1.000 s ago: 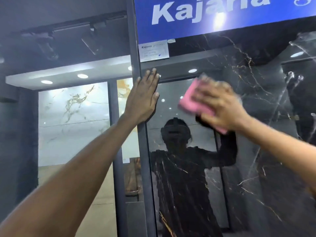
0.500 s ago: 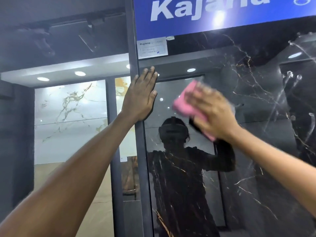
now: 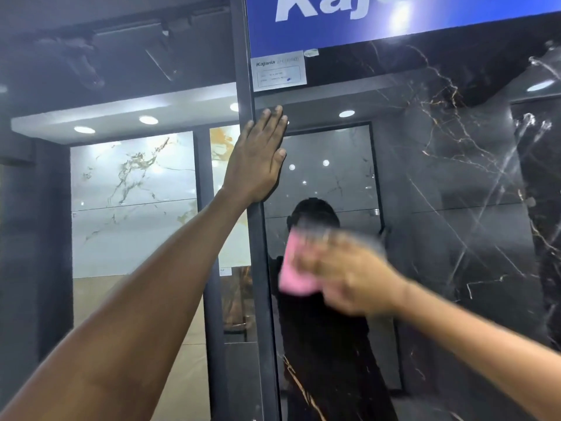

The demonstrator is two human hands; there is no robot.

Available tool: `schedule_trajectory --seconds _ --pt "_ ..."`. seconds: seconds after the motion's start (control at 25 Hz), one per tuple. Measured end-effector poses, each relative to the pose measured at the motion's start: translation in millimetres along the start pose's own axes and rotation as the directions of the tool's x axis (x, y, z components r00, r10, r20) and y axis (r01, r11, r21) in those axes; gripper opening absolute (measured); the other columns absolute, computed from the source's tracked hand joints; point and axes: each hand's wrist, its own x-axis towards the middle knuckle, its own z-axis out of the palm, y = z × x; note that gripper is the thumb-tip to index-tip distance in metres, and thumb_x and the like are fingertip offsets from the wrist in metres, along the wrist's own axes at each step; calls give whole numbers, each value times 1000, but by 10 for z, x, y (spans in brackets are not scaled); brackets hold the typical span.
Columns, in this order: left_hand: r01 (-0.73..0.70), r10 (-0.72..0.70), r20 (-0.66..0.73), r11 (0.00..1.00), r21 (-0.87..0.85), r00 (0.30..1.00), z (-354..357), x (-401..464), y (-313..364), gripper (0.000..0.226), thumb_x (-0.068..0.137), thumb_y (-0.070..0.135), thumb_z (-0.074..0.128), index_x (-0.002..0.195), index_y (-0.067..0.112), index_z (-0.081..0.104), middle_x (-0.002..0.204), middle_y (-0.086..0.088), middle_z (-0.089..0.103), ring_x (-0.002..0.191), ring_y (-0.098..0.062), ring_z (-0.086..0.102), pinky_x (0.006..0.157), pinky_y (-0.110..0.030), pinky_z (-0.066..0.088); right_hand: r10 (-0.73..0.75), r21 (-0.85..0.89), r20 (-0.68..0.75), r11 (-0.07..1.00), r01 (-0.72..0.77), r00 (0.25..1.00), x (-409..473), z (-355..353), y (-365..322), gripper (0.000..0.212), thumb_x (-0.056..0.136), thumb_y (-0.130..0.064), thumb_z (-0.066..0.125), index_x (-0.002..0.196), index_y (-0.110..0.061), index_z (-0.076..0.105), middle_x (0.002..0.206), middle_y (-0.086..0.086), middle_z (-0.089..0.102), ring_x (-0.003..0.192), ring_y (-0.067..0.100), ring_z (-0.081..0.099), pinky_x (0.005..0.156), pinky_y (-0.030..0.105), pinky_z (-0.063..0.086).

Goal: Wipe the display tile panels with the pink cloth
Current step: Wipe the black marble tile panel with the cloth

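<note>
Two glossy surfaces fill most of my view: the black marble-look tile panel (image 3: 455, 208) I am wiping, and beyond its dark frame post (image 3: 258, 268) a pale veined panel (image 3: 133, 183) further back. Above the black panel runs a blue brand sign (image 3: 394, 22), with a small white label (image 3: 278, 71) stuck just under its left corner. My left hand (image 3: 258, 159) lies flat, fingers straight, pressed on the post and the panel's edge to steady it. My right hand (image 3: 343, 275) is blurred with motion, so its finger positions are unclear, but it presses the pink cloth (image 3: 296, 268) against the panel's left part, below my left hand. To do this pass well I judge I should keep the cloth flat, overlap strokes, and press evenly so no streaks show in the reflection.
</note>
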Motion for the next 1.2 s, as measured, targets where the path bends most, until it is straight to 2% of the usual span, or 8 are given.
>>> schedule_trajectory --seconds 0.16,0.28,0.44,0.64,0.8,0.92,1.04,1.2 --pt "-24 24 0 1000 -7 1000 3 17 -27 57 101 26 29 155 11 20 164 -5 13 151 -20 10 119 -30 -3 419 -32 -205 900 -434 884 669 -175 354 55 84 -35 44 135 -21 56 147 1 47 142 25 33 112 47 25" --pt "-2 2 8 1000 -23 1000 -45 -30 5 57 102 27 29 155 11 18 164 -5 10 151 -20 8 121 -33 -1 -5 25 127 1000 2 992 102 372 -671 49 85 -27 44 133 -31 57 148 -5 45 145 17 26 119 41 21" --pt "-114 116 38 993 -40 993 28 -552 149 56 103 27 29 155 8 19 163 -8 13 150 -21 8 119 -24 -9 -459 316 294 874 368 838 -324 378 -1040 42 96 -31 33 122 -27 67 139 -8 54 140 14 36 118 36 24" --pt "-94 98 41 992 -86 994 72 -748 160 55 102 24 31 153 7 25 162 -9 18 150 -22 14 119 -22 -6 241 8 3 971 -241 971 520 86 -197 52 84 -29 43 134 -26 58 148 -2 45 143 24 32 115 44 19" --pt "-42 46 54 997 -63 997 36 -797 195 56 103 23 34 155 10 20 163 -6 14 151 -20 10 119 -21 -9 -197 90 332 980 177 922 -557 446 -1382 41 81 -34 59 122 -37 65 148 -12 43 145 15 23 120 43 11" --pt "47 -41 68 995 -93 997 45 -835 356 59 102 28 28 156 10 15 164 -6 9 152 -21 5 119 -25 -10 -366 214 418 929 301 832 -870 246 -1373 36 81 -32 66 117 -39 66 136 -17 54 136 6 38 111 36 37" --pt "140 -137 35 987 -77 990 147 -859 509 63 98 28 28 156 7 14 164 -9 9 152 -24 5 119 -26 -12 -25 -30 99 999 28 995 -363 -72 -233 48 79 -19 54 127 -23 56 138 2 56 134 21 41 114 42 29" --pt "157 -157 1 986 -57 988 211 -874 549 62 99 29 26 156 6 12 164 -10 9 151 -24 5 119 -26 -13 454 -162 -223 856 -492 863 -125 -348 462 56 79 -27 53 135 -22 56 146 3 47 140 27 35 110 41 23"
